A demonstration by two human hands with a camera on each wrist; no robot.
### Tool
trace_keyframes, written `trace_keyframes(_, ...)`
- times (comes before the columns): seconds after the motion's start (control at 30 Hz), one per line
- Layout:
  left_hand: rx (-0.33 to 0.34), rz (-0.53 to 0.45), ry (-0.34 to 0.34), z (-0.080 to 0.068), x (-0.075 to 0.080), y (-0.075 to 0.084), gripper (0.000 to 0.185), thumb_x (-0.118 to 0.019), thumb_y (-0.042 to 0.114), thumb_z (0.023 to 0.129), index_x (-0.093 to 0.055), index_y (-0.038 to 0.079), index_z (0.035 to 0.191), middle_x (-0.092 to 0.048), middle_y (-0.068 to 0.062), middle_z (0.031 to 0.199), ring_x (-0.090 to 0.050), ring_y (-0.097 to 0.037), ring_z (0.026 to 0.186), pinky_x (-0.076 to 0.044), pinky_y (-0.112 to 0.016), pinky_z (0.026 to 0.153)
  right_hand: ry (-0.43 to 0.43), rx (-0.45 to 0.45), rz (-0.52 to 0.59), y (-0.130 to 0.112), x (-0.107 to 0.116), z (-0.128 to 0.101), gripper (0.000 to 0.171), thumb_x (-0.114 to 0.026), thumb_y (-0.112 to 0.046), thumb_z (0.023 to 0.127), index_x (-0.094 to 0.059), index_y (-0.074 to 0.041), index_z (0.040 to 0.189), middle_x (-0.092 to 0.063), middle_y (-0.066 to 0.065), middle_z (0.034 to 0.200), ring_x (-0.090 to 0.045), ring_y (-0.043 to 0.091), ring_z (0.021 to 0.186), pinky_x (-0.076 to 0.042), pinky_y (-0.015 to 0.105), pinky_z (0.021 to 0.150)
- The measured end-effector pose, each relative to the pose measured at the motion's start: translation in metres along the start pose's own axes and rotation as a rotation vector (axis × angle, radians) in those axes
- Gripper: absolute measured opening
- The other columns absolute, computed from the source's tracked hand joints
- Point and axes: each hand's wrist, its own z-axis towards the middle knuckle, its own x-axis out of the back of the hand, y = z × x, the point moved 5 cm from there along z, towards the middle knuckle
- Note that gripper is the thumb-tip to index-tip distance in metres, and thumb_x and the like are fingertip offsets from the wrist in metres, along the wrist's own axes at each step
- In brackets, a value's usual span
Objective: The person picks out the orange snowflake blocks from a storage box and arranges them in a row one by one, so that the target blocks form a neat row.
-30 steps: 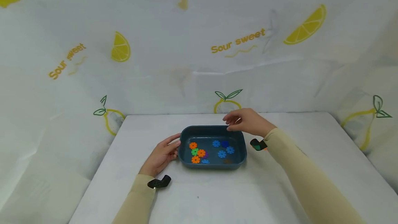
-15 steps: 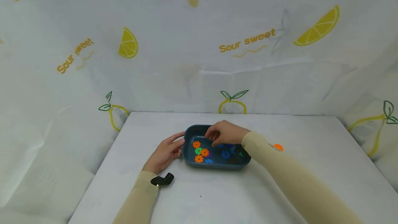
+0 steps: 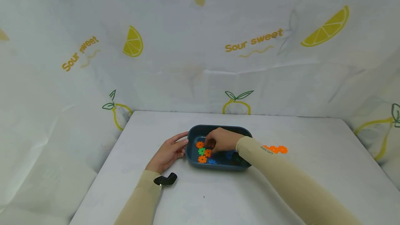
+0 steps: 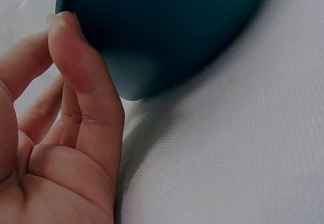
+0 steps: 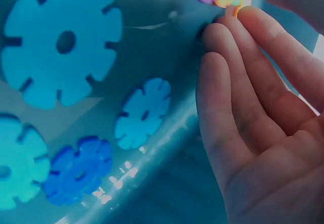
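A dark blue-green plastic tray sits on the white table with several notched snowflake discs inside. My left hand rests against its left end; in the left wrist view the thumb touches the outside near the rim. Inside the tray is my right hand, thumb and index finger apart over an orange disc. A green disc and two more orange discs lie beside it. Blue discs fill much of the right wrist view, where the contact between fingertips and orange disc is partly hidden.
A row of orange discs lies on the table right of the tray, partly behind the right sleeve. A lemon-printed white cloth hangs behind the table. Each wrist carries a black camera.
My right hand has moved left and down from above the tray's far right rim to the discs inside. My left hand has stayed at the tray's left end. The head view has shifted slightly.
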Motion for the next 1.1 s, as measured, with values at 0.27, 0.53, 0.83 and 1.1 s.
trace_keyframes(0.27,0.003,0.003,-0.001,0.001,-0.001,0.000,0.048,-0.072,0.031,0.106,-0.062,0.024,0.152,-0.064,-0.002,0.097,-0.058,-0.013,0.079,-0.055,-0.020,0.072,0.016,0.016,-0.059,0.000,-0.005,0.004,0.027,-0.095,-0.026,0.085,-0.082,-0.019,0.109,-0.072,-0.008,0.102,-0.065,0.008,0.090,-0.059,0.031,0.089)
trace_keyframes(0.53,0.002,-0.004,-0.006,0.001,0.000,-0.001,0.048,-0.072,0.031,0.106,-0.061,0.024,0.152,-0.063,-0.002,0.098,-0.058,-0.012,0.079,-0.055,-0.020,0.072,0.030,0.025,-0.130,-0.003,-0.007,0.008,0.026,-0.096,-0.026,0.083,-0.082,-0.019,0.104,-0.071,-0.008,0.099,-0.063,0.008,0.087,-0.058,0.030,0.085)
trace_keyframes(0.83,0.005,-0.003,-0.006,0.003,-0.001,-0.001,0.047,-0.072,0.030,0.106,-0.062,0.025,0.152,-0.064,-0.002,0.099,-0.057,-0.012,0.080,-0.055,-0.020,0.073,0.032,0.002,-0.131,-0.003,-0.008,0.006,0.020,-0.094,-0.027,0.086,-0.081,-0.021,0.099,-0.070,-0.008,0.096,-0.063,0.009,0.086,-0.058,0.030,0.083)
trace_keyframes(1.1,0.003,0.007,0.006,0.002,0.002,-0.003,0.047,-0.071,0.030,0.107,-0.062,0.024,0.152,-0.065,-0.002,0.098,-0.058,-0.013,0.080,-0.054,-0.021,0.072,0.054,-0.038,-0.056,-0.006,0.010,-0.009,0.019,-0.089,-0.022,0.091,-0.079,-0.021,0.107,-0.072,-0.009,0.098,-0.065,0.011,0.090,-0.059,0.031,0.087)
